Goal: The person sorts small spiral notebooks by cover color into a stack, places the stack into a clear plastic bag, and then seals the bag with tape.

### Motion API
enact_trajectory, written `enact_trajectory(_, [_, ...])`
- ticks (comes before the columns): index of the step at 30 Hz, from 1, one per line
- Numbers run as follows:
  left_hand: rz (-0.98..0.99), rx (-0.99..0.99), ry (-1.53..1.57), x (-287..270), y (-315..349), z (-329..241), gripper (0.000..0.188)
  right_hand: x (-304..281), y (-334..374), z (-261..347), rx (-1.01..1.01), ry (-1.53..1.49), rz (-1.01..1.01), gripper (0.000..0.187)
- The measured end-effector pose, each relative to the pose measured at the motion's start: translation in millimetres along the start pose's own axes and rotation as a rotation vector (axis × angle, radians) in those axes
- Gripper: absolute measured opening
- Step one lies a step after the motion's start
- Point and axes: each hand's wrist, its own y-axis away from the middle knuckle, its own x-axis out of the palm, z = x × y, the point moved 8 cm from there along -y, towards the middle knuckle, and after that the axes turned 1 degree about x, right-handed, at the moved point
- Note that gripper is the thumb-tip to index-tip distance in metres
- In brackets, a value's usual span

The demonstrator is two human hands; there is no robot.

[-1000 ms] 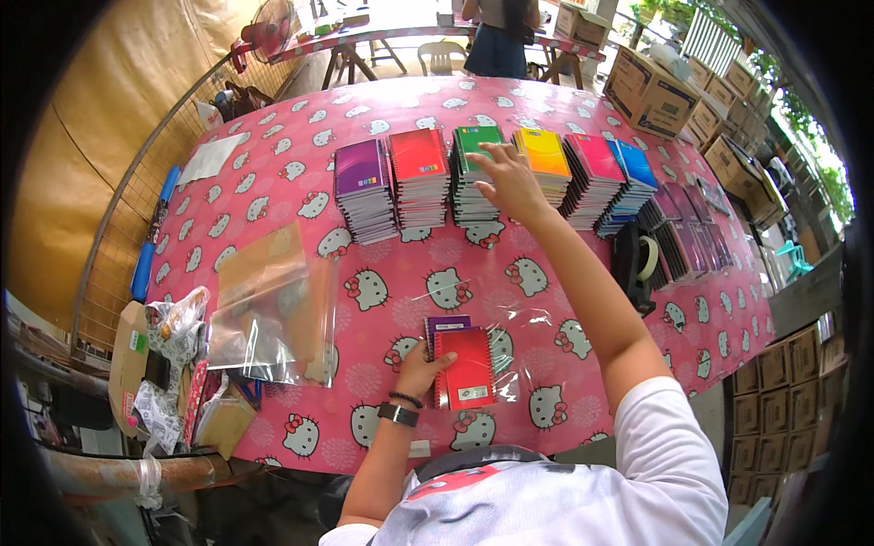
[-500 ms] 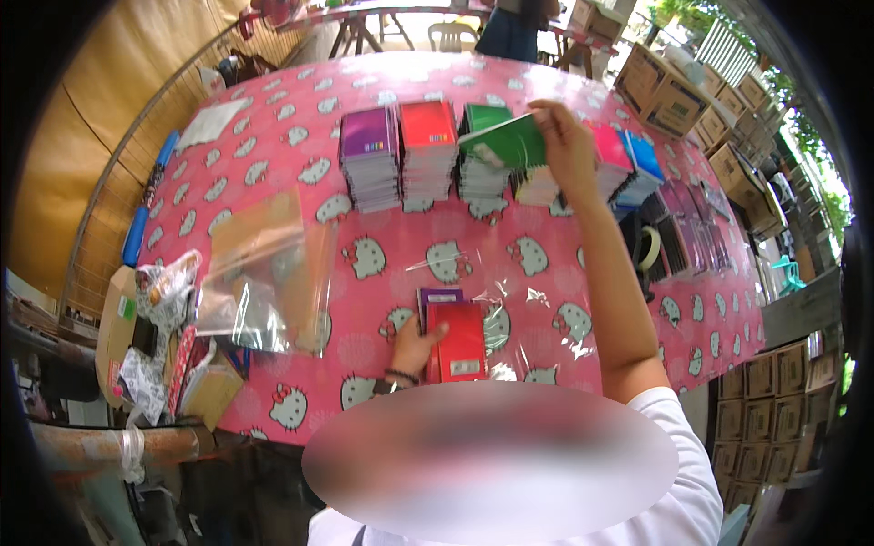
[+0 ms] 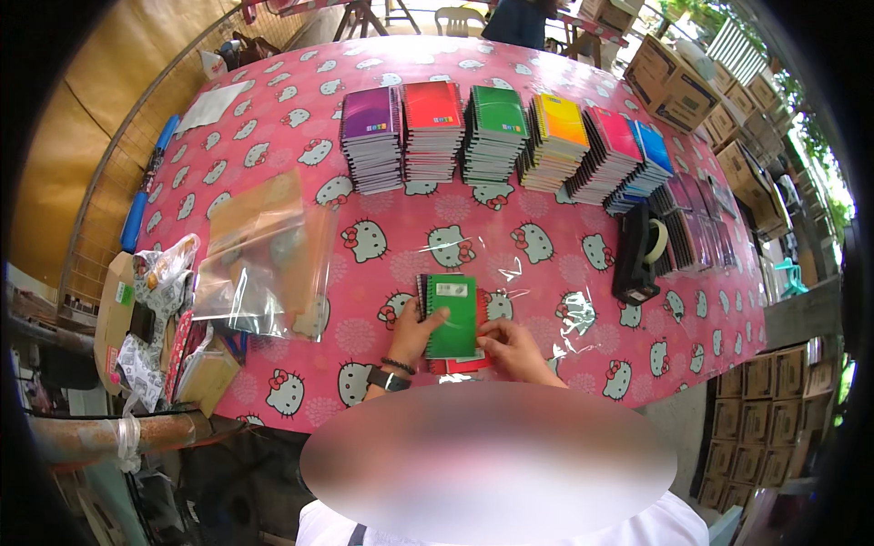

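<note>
A green spiral notebook (image 3: 453, 332) with a white label lies over a red notebook (image 3: 466, 367), whose lower and right edges peek out. Most of the purple notebook under them is hidden. At the left, spiral side, my left hand (image 3: 411, 335) grips the pile, its thumb on the green cover. The thumb and fingers of my right hand (image 3: 513, 349) pinch the pile's lower right edge. Beyond my hands stand stacks of spiral notebooks: purple (image 3: 370, 114), red (image 3: 431, 107), green (image 3: 498, 111), yellow (image 3: 562, 120), pink (image 3: 612, 130) and blue (image 3: 655, 150).
Clear plastic bags (image 3: 246, 296) lie at the left. A black tape dispenser (image 3: 635, 259) stands at the right beside more wrapped notebooks (image 3: 696, 218). An open cardboard box (image 3: 114, 309) with wrappings sits at the left edge. Cartons (image 3: 669, 84) are piled behind on the right.
My right hand has come back from the stacks with the green notebook and laid it over the red one. My left hand keeps its place, now holding the green one as well.
</note>
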Motion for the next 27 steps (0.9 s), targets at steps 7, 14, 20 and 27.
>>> enact_trajectory(7, [-0.040, 0.067, -0.212, 1.6, 4.0, -10.2, 0.049, -122.2, -74.1, 186.2, -0.960, 0.728, -0.665, 0.033])
enact_trajectory(14, [-0.041, 0.101, -0.203, 0.4, -3.2, -4.3, 0.045, -185.9, -170.3, 209.5, -0.747, 1.186, -0.637, 0.028])
enact_trajectory(20, [-0.006, 0.080, -0.215, -3.0, -0.6, -4.2, 0.047, -161.2, -52.5, 245.3, -0.997, 0.459, -0.684, 0.013])
enact_trajectory(27, [-0.025, 0.008, -0.054, -3.6, -6.8, 4.9, 0.057, 8.5, -62.0, 71.2, -0.572, 0.424, -0.031, 0.018])
